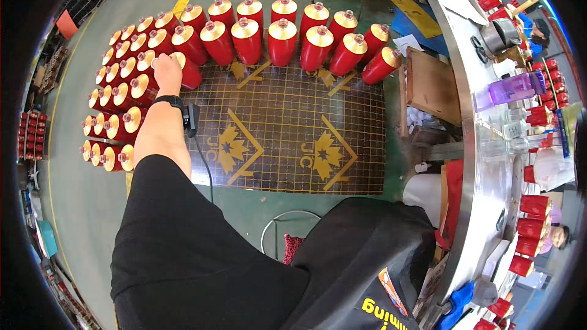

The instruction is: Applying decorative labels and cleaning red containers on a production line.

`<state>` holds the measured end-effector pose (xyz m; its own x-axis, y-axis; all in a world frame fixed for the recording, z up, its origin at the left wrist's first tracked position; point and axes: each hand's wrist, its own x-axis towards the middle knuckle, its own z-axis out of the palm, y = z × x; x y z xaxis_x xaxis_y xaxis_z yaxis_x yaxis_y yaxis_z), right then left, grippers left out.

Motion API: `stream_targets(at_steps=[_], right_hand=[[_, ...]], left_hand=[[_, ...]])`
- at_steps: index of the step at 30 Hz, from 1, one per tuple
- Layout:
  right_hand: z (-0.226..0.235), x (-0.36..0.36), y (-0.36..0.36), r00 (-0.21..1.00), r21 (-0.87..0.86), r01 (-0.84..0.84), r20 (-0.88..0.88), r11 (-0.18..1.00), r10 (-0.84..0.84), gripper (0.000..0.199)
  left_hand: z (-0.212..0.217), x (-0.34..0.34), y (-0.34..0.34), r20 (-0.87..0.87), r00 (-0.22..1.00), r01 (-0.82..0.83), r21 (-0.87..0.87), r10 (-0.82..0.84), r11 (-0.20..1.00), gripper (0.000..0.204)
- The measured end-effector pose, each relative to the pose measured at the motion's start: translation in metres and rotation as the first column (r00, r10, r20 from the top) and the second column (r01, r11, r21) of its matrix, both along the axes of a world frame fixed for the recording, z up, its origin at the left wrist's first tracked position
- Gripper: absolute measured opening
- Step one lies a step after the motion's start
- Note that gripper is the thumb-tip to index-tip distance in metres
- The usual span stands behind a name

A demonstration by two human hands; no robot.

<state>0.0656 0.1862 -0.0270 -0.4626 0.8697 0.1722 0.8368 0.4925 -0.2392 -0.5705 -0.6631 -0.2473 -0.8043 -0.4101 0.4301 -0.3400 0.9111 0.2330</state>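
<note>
My left hand [167, 76] reaches forward with its fingers closed at the gold top of a red cylinder [191, 75]. The hand hides that cylinder's neck. On the wrist sits a dark band with a small black device [191, 120] and a cable hanging from it. Around the hand stand several more red cylinders with gold shoulders and short clear necks, such as one just beyond [191, 47] and one to the left [145, 88]. They stand upright in rows that curve along the far and left sides of a dark mat [287, 116]. My right hand is out of the picture.
A metal-edged workbench [469, 165] runs along the right, with a purple bottle [512, 88] and a metal pot [500, 35] on it. A brown board [431, 85] leans beside it. People and more red cylinders [532, 227] are beyond. A round metal-framed stool [269, 226] stands nearby.
</note>
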Motion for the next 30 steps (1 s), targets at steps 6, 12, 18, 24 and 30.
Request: stream_targets(at_steps=[6, 12, 18, 24, 30], right_hand=[[0.038, 0.015, -0.005, 0.999, 0.050, 0.019, -0.027, 0.999, -0.018, 0.024], [0.124, 0.059, -0.012, 0.992, 0.146, 0.033, -0.128, 0.989, -0.015, 0.024], [0.239, 0.105, -0.035, 0.961, 0.281, 0.010, -0.268, 0.960, 0.068, 0.024], [0.276, 0.084, -0.056, 0.939, 0.259, 0.021, -0.337, 0.966, 0.070, 0.024], [0.225, -0.013, -0.075, 0.819, 0.195, -0.112, -0.537, 0.974, 0.202, 0.019]], left_hand=[[-0.013, -0.020, -0.038, 0.135, 0.991, 0.055, -0.384, -0.003, 0.922, 0.034], [0.006, -0.021, -0.039, 0.477, 0.879, 0.228, -0.418, -0.001, 0.879, 0.028], [0.026, 0.007, 0.073, -0.006, 0.995, -0.100, -0.282, 0.102, 0.954, 0.062], [0.095, 0.068, 0.361, -0.534, 0.559, 0.809, 0.518, -0.635, 0.278, 0.051], [0.245, 0.280, 0.594, -0.546, -0.398, 0.581, 0.472, -0.737, -0.663, 0.069]])
